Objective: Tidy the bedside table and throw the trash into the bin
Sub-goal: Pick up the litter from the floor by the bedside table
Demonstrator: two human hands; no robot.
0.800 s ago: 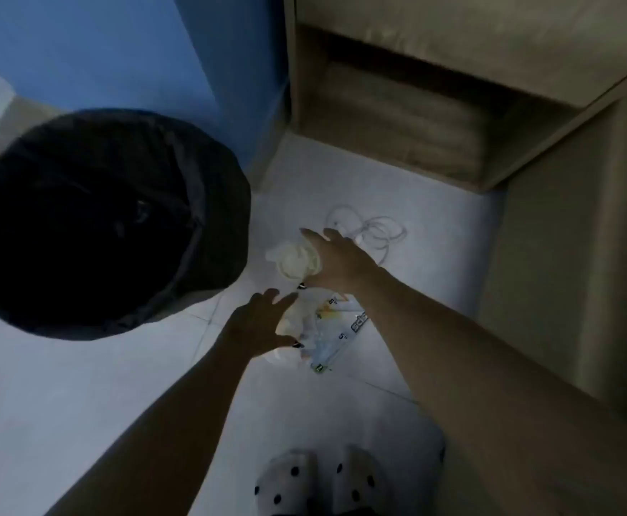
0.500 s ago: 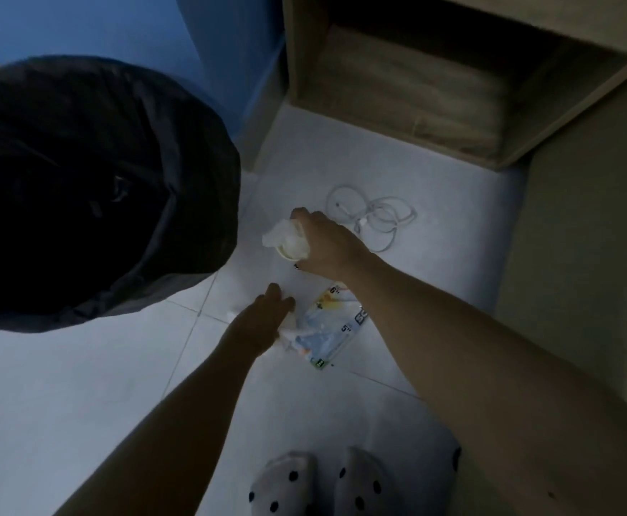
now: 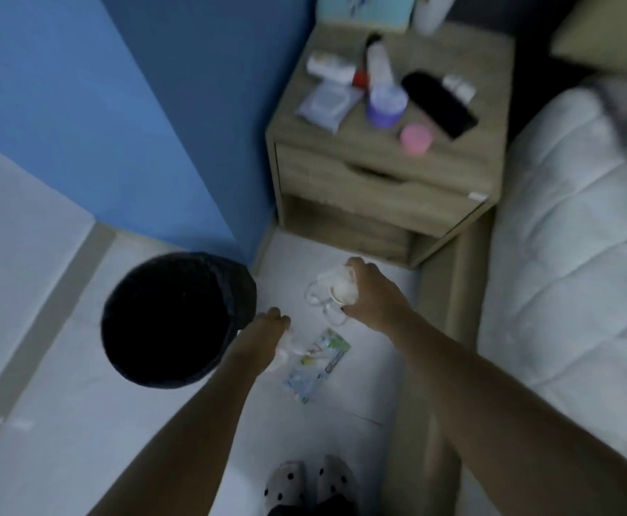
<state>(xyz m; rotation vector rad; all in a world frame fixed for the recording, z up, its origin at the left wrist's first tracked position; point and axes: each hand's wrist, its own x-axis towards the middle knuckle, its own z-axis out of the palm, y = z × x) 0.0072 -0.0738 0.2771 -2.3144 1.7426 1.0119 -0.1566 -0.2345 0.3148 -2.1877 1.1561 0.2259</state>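
**Both hands closed on trash beside the bin**

My right hand [image 3: 369,292] is clamped on a crumpled white wad [image 3: 336,286], held above the floor [image 3: 81,422] in front of the bench [image 3: 390,169]. A thin white cord [image 3: 321,310] shows just under that hand; I cannot tell whether it hangs from my grip or lies on the tiles.

My left hand [image 3: 267,331] is closed on a second piece of white tissue [image 3: 285,346], just beside the rim of the black-lined bin [image 3: 170,318]. A printed wrapper [image 3: 317,364] sits just beside this hand; whether it is in my grip or on the floor I cannot tell.

The bench top carries a white packet [image 3: 325,104], a purple tub [image 3: 386,106], a pink lid [image 3: 416,139], a black case [image 3: 440,104] and several bottles, blurred. The drawer is shut. A white quilt [image 3: 572,236] lies on the bed to the right. My spotted slippers [image 3: 308,482] are at the bottom edge.
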